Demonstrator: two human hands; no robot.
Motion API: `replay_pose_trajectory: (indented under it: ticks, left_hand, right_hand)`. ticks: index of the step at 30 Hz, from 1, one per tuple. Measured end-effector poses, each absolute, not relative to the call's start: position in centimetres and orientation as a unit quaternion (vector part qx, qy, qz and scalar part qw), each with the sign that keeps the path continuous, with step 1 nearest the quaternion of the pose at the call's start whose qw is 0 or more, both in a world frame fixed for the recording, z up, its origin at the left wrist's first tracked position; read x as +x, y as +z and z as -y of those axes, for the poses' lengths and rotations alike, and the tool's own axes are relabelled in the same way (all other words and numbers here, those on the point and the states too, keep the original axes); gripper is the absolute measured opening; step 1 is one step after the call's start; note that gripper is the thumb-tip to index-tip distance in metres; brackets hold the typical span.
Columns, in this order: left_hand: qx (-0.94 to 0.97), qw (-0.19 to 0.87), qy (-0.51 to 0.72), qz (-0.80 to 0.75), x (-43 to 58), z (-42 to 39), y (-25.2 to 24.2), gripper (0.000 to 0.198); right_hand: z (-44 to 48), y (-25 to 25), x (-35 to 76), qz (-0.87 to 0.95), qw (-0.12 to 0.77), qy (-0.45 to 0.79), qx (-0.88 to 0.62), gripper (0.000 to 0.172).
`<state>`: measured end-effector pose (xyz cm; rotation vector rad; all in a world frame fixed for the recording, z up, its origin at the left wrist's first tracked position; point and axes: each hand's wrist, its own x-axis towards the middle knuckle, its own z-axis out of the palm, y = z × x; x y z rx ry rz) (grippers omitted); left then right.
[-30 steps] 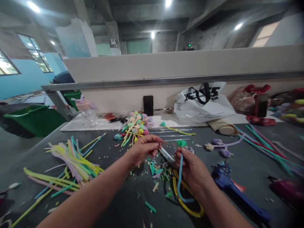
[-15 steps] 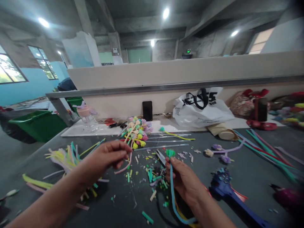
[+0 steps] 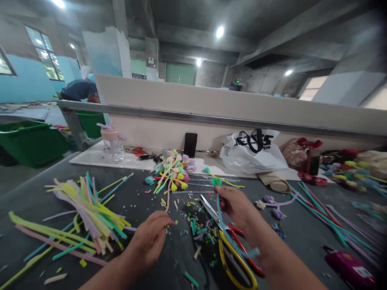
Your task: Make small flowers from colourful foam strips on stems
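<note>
My right hand (image 3: 238, 203) pinches a light blue fuzzy pipe-cleaner stem (image 3: 229, 237) just below its green flower head (image 3: 215, 182). The stem hangs down beneath the hand, over a pair of scissors (image 3: 212, 210) with a yellow handle loop; red handles show beside it. My left hand (image 3: 151, 237) is over the table with fingers loosely bent and thumb apart, and nothing shows in it. Small cut scraps (image 3: 201, 230) lie between the hands. Left of my left hand is a heap of pastel pipe cleaners (image 3: 93, 213).
Finished fuzzy flowers (image 3: 175, 169) lie bunched at the back, near a standing phone (image 3: 190, 145). Behind are a clear bottle (image 3: 112, 147) and a white bag (image 3: 254, 151). Purple flowers (image 3: 278, 211), loose pipe cleaners (image 3: 329, 213) and a magenta device (image 3: 350, 266) lie right. A person (image 3: 79, 89) bends far left.
My left hand has dropped lower and nearer to me. The right hand keeps the green flower, slightly higher in view. The view has shifted, showing the scissors and more of the pipe-cleaner heap.
</note>
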<state>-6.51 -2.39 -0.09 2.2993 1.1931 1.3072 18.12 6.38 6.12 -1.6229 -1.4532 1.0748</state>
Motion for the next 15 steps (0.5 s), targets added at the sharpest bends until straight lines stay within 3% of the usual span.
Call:
replay_pose_trajectory:
  ticks: [7, 15]
  left_hand:
    - [0.857, 0.055, 0.392, -0.330, -6.2, 2.7, -1.2, 0.042]
    - [0.863, 0.035, 0.383, -0.329, -6.4, 1.5, -2.4, 0.044]
  right_hand:
    - [-15.6, 8.5, 16.6, 0.627, 0.216, 0.279, -0.695, 0.026]
    - [-16.5, 9.6, 14.7, 0.667, 0.261, 0.213, -0.664, 0.023]
